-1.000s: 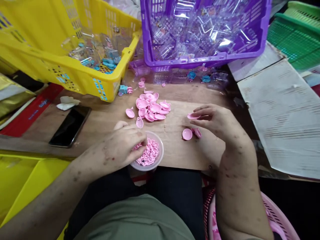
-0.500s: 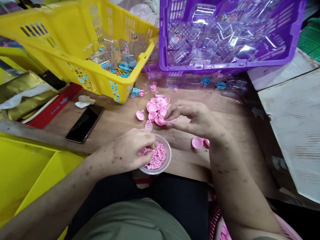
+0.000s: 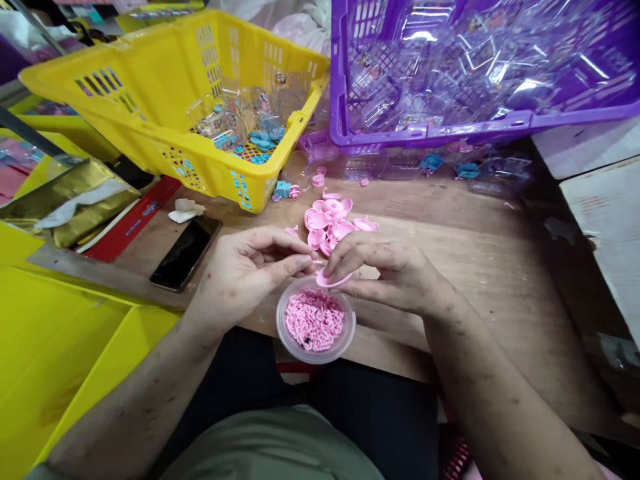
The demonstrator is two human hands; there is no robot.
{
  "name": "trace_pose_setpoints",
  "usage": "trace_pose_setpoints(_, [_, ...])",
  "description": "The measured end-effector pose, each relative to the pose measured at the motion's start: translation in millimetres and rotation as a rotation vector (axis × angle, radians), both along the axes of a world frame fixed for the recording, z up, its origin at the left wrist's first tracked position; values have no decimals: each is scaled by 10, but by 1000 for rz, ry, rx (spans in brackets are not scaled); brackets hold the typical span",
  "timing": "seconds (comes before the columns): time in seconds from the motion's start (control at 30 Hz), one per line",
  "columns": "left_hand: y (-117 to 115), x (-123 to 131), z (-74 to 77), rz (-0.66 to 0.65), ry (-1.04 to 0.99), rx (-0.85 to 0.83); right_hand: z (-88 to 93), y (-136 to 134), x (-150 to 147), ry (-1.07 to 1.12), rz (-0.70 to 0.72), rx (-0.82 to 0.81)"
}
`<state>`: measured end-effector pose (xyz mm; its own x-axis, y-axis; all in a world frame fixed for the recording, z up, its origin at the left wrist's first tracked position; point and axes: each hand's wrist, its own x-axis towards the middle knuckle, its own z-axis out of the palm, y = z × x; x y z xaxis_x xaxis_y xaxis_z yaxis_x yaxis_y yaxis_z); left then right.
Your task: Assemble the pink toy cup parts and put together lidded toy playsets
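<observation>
My right hand (image 3: 385, 270) pinches a small pink round disc (image 3: 330, 280) just above a clear plastic cup (image 3: 316, 321) full of tiny pink pieces. My left hand (image 3: 250, 267) is closed in a pinch beside it, thumb and fingertips meeting the disc's left edge; whatever small piece they hold is too small to make out. Both hands meet over the cup at the near edge of the wooden table (image 3: 475, 267). A pile of the same pink discs (image 3: 333, 220) lies just beyond the hands.
A yellow basket (image 3: 165, 113) with clear and blue parts stands at the back left. A purple basket (image 3: 475, 73) of clear plastic cases is at the back right. A black phone (image 3: 186, 253) lies at the left, near a gold packet (image 3: 75, 200). A yellow bin (image 3: 60, 347) sits lower left.
My left hand has come up out of the cup and met my right hand. My right hand has drawn back from the disc pile with a disc. The camera view shifted.
</observation>
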<state>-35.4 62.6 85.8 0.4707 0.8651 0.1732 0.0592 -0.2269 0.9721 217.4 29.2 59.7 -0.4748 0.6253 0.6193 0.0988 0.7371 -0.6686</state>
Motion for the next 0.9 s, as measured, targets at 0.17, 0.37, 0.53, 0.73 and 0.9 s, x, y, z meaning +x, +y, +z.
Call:
trace_pose_setpoints(0.17, [-26, -13, 13, -23, 33, 55, -27, -19, -9, -11, -28, -4])
trace_pose_setpoints(0.37, [-14, -26, 8, -148, 36, 37, -35, -11, -22, -1, -35, 34])
trace_pose_setpoints(0.53, [-15, -7, 24, -105, 28, 21, -26, -11, -18, -7, -25, 38])
trace_pose_setpoints(0.73, [-33, 17, 69, -142, 13, 34, -35, -15, -9, -41, -31, 60])
trace_pose_setpoints(0.9, [-26, 10, 59, -149, 48, 57, -44, -10, -13, -39, -16, 62])
